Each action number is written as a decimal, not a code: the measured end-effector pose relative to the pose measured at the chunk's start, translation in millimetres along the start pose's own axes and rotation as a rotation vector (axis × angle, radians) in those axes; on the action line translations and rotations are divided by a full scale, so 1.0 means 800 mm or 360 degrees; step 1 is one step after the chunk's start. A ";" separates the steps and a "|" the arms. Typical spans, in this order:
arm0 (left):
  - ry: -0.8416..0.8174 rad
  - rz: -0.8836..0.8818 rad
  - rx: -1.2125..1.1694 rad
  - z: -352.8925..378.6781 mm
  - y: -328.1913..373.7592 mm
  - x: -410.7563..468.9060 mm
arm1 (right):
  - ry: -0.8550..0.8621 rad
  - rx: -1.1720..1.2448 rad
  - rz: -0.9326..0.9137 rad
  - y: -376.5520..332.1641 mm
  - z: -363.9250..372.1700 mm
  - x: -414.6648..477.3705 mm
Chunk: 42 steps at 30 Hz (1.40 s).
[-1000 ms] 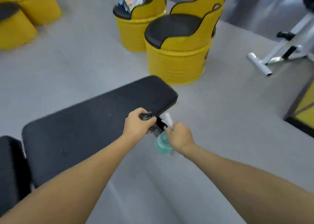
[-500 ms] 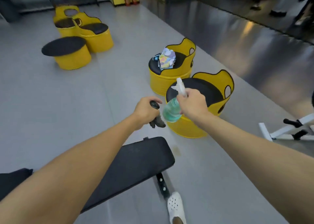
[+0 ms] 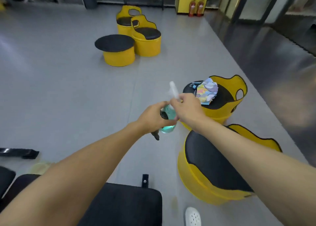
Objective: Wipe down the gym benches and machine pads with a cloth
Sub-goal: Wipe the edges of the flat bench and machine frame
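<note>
1. One left hand [image 3: 153, 118] gripped one dark cloth [image 3: 156, 135], whose end hung just below it, and curled round one spray bottle [image 3: 169, 113].
2. One right hand [image 3: 187, 109] pinched that bottle's white head.
3. One bench pad [image 3: 123, 205] lay below both hands.
4. Five yellow barrel seats [image 3: 210, 174] stood right of and beyond them.

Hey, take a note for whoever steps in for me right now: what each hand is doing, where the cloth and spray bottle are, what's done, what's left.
Left hand: grips the dark cloth, with its fingers against the spray bottle.
Right hand: holds the spray bottle near its top, nozzle up.
Both hands are raised over the floor, past the bench pad and beside the nearest yellow barrel seat.
Done: cannot tell whether any pad has been wiped.
Left: probably spray and wipe the bench pad, then the other pads.
</note>
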<state>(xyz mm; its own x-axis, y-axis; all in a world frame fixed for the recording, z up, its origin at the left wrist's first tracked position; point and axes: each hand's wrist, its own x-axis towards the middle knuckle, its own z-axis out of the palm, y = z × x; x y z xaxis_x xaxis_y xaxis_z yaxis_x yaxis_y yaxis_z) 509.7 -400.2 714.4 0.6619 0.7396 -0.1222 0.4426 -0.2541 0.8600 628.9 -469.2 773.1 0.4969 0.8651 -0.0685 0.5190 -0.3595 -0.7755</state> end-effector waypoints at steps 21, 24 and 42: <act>0.1247 -0.0597 -0.0035 -0.391 -0.148 0.129 | -0.1250 -0.0009 -0.1291 -0.295 0.320 0.362; 0.1343 -0.0654 -0.0092 -0.482 -0.192 0.128 | -0.1326 -0.0100 -0.1422 -0.377 0.417 0.397; 0.2566 -0.1449 -0.0422 -0.669 -0.375 -0.096 | -0.2853 -0.0184 -0.2305 -0.631 0.813 0.220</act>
<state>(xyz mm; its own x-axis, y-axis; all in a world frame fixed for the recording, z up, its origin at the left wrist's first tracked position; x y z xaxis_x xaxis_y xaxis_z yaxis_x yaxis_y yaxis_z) 2.4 -47.1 730.8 -0.8983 0.4166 -0.1393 0.0875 0.4805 0.8726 1.6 92.0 744.4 -0.9760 -0.2145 -0.0385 -0.1029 0.6095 -0.7861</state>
